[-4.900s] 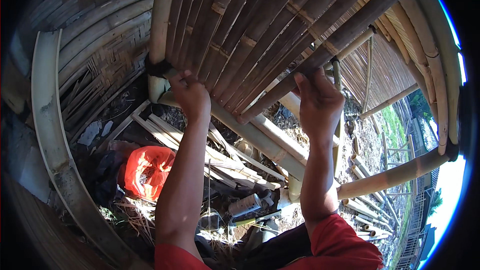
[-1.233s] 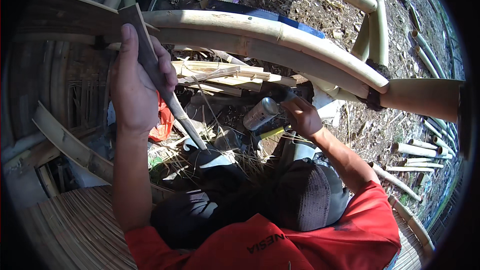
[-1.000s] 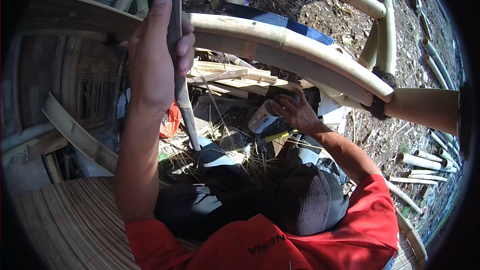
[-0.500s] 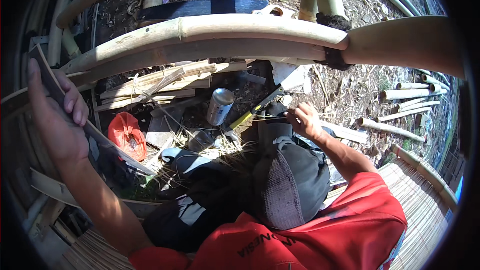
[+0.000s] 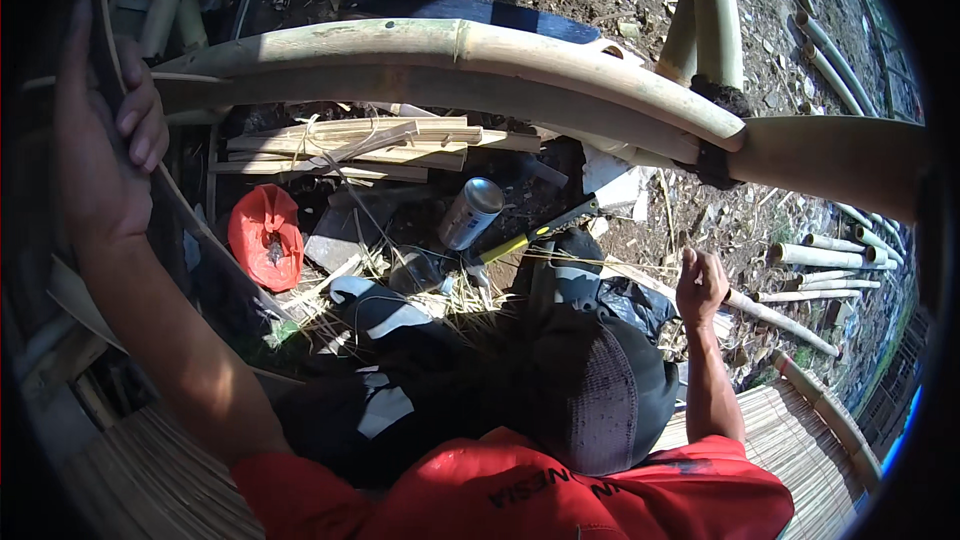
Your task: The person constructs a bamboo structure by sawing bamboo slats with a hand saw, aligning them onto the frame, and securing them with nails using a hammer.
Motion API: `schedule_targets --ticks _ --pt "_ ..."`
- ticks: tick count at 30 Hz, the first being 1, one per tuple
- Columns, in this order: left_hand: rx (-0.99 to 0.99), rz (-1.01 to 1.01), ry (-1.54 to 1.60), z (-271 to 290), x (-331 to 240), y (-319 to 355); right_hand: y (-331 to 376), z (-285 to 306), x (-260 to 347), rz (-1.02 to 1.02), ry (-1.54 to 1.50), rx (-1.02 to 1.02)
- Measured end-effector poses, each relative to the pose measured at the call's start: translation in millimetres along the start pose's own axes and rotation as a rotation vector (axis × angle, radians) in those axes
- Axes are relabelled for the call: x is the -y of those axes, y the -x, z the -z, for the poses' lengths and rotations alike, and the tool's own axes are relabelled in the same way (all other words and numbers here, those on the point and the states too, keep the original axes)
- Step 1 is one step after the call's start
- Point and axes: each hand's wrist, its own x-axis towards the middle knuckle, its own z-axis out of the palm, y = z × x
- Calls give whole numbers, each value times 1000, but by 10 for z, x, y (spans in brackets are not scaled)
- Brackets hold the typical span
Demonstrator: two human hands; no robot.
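At the left, my left hand (image 5: pixel 112 150) is closed around a long, split bamboo slat (image 5: pixel 190 215) that slants down toward my lap. My right hand (image 5: pixel 703 285) is raised on the right, its fingers pinched together on a thin bamboo strip (image 5: pixel 640 265). The strip stretches leftward above my knee. A tool with a yellow and black handle (image 5: pixel 520 238) lies near its left end. Beside that tool stands a tilted metal can (image 5: pixel 471 213). A dark rounded cloth shape with a grey textured band (image 5: pixel 604 405) covers part of my lap.
A thick bamboo pole (image 5: pixel 460 45) crosses in front of me. Beyond it lies a handsaw (image 5: pixel 470 15). Split bamboo pieces (image 5: pixel 370 150) are piled behind a red plastic bag (image 5: pixel 266 238). Cut bamboo poles (image 5: pixel 825 258) lie at the right, near a slatted bamboo surface (image 5: pixel 800 440).
My right hand has moved right, away from my knee, drawing out the thin strip. My left hand keeps its hold on the slat. The whole view has shifted slightly.
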Motion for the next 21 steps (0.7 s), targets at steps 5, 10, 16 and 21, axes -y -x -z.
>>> schedule_targets --ticks 5,10,16,21 --pt "-202 -101 -65 112 -311 193 -982 -314 1180 440 -326 -12" --pt "-192 29 -180 175 -127 220 -2318 -115 2237 90 -381 -197" --pt "-33 115 -172 -173 520 -93 -3768 -305 2558 420 304 643" --pt "-91 -261 -132 -410 871 -259 -3853 -1280 1656 31 541 1380"
